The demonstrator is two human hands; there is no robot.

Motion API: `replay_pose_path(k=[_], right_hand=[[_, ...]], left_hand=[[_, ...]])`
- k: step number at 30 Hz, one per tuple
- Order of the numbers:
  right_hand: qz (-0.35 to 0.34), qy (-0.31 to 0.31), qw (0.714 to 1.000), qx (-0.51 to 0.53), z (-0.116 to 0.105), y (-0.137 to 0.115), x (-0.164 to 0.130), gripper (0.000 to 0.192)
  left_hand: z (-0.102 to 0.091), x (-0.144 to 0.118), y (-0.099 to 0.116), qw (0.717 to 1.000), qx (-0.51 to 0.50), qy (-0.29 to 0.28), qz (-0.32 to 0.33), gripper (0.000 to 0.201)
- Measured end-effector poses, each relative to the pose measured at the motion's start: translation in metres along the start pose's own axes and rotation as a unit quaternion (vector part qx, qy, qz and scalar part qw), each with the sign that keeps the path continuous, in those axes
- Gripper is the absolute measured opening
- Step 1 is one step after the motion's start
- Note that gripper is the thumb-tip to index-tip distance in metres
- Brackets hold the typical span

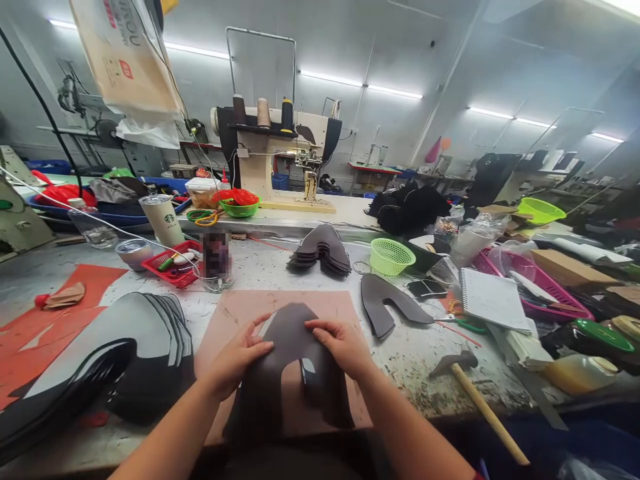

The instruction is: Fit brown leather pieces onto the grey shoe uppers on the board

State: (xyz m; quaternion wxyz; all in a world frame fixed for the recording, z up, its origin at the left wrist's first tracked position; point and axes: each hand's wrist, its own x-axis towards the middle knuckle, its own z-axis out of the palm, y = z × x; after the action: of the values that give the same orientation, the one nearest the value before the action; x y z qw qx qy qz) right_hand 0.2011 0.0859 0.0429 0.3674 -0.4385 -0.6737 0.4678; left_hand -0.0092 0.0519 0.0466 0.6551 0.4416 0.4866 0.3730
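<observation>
A dark, arch-shaped shoe upper piece (295,337) lies before me over a pinkish board (330,300), its two legs pointing toward me. My left hand (245,353) grips its left edge, thumb on top and fingers partly hidden at the rim. On the opposite edge my right hand (345,343) holds it with thumb and forefinger near the rounded top. A light strip shows along the upper left edge. To the left lies a thick stack of similar pieces (145,320) with pale faces. A single piece (393,300) rests to the right, and a smaller stack (321,250) sits behind the board.
A hammer (480,393) lies at the right front edge. Behind it are a notebook (493,300), a green basket (393,257) and a pink basket (565,307). A red tray (175,267) and a tumbler (163,220) stand left. A sewing machine (255,167) rises at the back.
</observation>
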Motion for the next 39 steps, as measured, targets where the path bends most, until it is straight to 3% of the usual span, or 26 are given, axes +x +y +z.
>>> replay_pose_path(k=[2, 4, 7, 10, 23, 30, 35, 39], right_hand=[[0.046, -0.027, 0.998, -0.013, 0.012, 0.022, 0.003, 0.028], [0.039, -0.039, 0.998, -0.034, 0.021, 0.034, 0.007, 0.033], [0.006, -0.034, 0.996, -0.085, 0.027, 0.041, 0.015, 0.037], [-0.006, -0.033, 0.989, -0.141, 0.03, 0.043, 0.022, 0.038], [-0.008, -0.046, 0.977, -0.207, 0.034, 0.056, 0.025, 0.036], [0.009, -0.054, 0.972, -0.229, 0.035, 0.052, 0.026, 0.036], [0.047, -0.045, 0.968, -0.24, 0.034, 0.046, 0.03, 0.032], [0.106, -0.007, 0.983, -0.149, 0.021, 0.047, 0.008, 0.028]], left_hand=[[-0.006, 0.005, -0.017, 0.998, 0.034, 0.049, -0.014, 0.08], [-0.011, 0.013, -0.03, 0.987, 0.126, 0.099, 0.015, 0.068], [-0.018, 0.027, -0.037, 0.929, 0.332, 0.151, 0.064, 0.046], [-0.026, 0.035, -0.036, 0.886, 0.435, 0.146, 0.072, 0.041], [-0.031, 0.041, -0.037, 0.843, 0.523, 0.11, 0.063, 0.038], [-0.032, 0.045, -0.035, 0.791, 0.6, 0.102, 0.07, 0.034], [-0.01, 0.065, -0.025, 0.734, 0.664, 0.081, 0.119, 0.022], [0.016, 0.078, -0.029, 0.697, 0.697, 0.057, 0.161, 0.032]])
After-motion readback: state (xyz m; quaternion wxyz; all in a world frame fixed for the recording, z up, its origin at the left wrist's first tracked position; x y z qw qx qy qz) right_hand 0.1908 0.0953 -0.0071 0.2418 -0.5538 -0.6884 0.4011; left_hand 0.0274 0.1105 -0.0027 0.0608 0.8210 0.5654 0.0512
